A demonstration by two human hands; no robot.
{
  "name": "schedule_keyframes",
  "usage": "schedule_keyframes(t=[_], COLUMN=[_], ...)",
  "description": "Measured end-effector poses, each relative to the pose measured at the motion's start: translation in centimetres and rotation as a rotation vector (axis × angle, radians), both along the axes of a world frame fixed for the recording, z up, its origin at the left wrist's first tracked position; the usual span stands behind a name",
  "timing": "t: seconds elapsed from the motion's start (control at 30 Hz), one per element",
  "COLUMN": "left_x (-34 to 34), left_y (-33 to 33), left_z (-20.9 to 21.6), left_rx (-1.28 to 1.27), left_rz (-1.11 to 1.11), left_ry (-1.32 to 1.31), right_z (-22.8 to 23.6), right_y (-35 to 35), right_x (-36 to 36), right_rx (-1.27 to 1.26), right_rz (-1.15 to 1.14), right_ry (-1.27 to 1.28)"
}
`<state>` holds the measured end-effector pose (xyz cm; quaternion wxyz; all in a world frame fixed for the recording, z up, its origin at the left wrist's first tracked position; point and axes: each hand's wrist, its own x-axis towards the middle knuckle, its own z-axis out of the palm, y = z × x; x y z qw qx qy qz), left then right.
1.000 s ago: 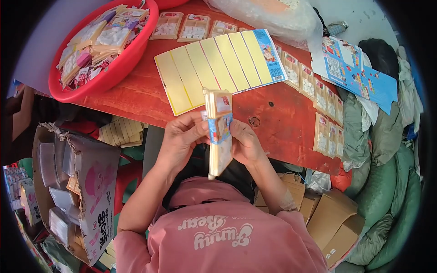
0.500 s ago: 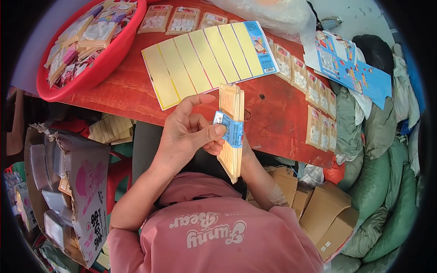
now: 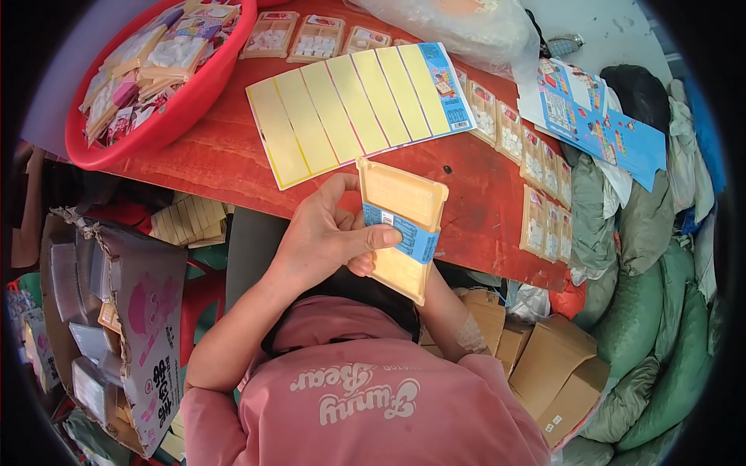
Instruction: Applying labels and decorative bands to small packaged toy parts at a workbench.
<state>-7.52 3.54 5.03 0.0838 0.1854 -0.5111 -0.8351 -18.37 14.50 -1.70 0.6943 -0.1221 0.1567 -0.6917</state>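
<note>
Between my arms, just past the table's near edge, a flat cream plastic tray [image 3: 402,194] is held up and tilted, its back toward me. A blue printed paper band [image 3: 420,242] wraps around its middle. My left hand [image 3: 330,233] is closed on the tray's left side, thumb pressed flat over the band. Behind the tray my right hand is hidden; only its forearm [image 3: 447,311] shows, so its fingers cannot be made out. Beyond the tray a sheet of pale yellow strips with a blue end [image 3: 342,101] lies on the red table [image 3: 474,210].
A red basin [image 3: 101,159] heaped with filled trays and small packets stands at the far left. Several trays of white pieces [image 3: 509,132] line the table's far and right edges. Blue printed card sheets [image 3: 598,124] lie at the right. An open carton [image 3: 148,326] stands at lower left.
The tray has turned from nearly edge-on to showing its broad back and the blue band. My left thumb stays on the band; the view has shifted slightly.
</note>
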Motion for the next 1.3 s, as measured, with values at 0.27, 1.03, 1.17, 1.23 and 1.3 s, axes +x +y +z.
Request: schedule_keyframes(t=[0.27, 1.03, 1.17, 1.23, 1.3], left_x=[-0.8, 7.6, 7.6, 6.9, 6.0], left_y=[-1.2, -23.0, -21.7, -19.9, -17.4], left_z=[-0.2, 8.7, 8.6, 7.9, 7.9], left_rx=[-0.089, -2.245, -1.696, -1.864, -1.928], left_rz=[0.084, 1.057, 0.746, 1.014, 1.055], left_ry=[-0.027, -0.673, -1.041, -0.886, -0.598], right_z=[-0.8, 5.6, 7.0, 8.0, 7.9], right_y=[-2.4, -3.9, -4.6, -5.3, -7.1], right_x=[-0.3, 0.3, -4.7, -8.0, -11.9], right_rx=[-0.107, 0.216, 0.138, 0.146, 0.067], right_rz=[-0.011, -0.038, -0.273, -0.526, -0.682], right_ry=[-0.021, 1.038, 1.455, 1.987, 2.344])
